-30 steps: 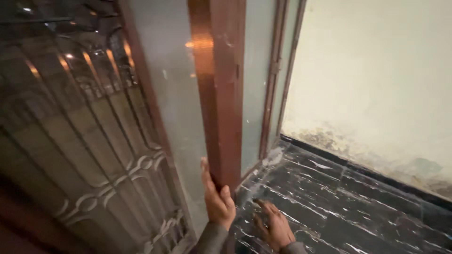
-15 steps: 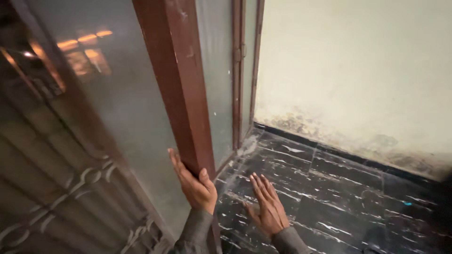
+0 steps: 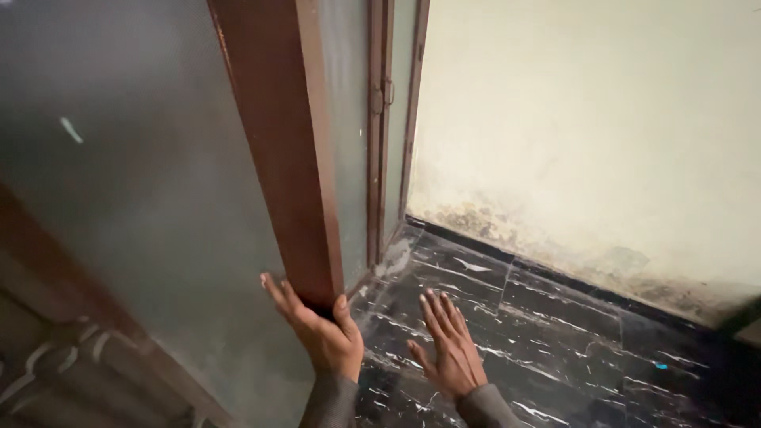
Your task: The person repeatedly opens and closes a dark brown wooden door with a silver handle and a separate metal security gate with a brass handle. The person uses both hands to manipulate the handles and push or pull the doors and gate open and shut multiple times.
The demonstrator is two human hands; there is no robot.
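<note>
Gripping the lower end of a brown window frame (image 3: pixel 277 150), the left hand (image 3: pixel 321 333) wraps it with thumb on the near face and fingers on the far side against the frosted glass pane (image 3: pixel 143 206). The right hand (image 3: pixel 452 353) lies flat and spread, holding nothing, palm down on the black marble ledge (image 3: pixel 571 341) just beside the frame's foot. A stained cream wall (image 3: pixel 587 135) rises along the ledge's far edge.

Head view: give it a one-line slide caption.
Left hand grips the bottom of a brown window frame; right hand lies flat on the black marble sill.
</note>
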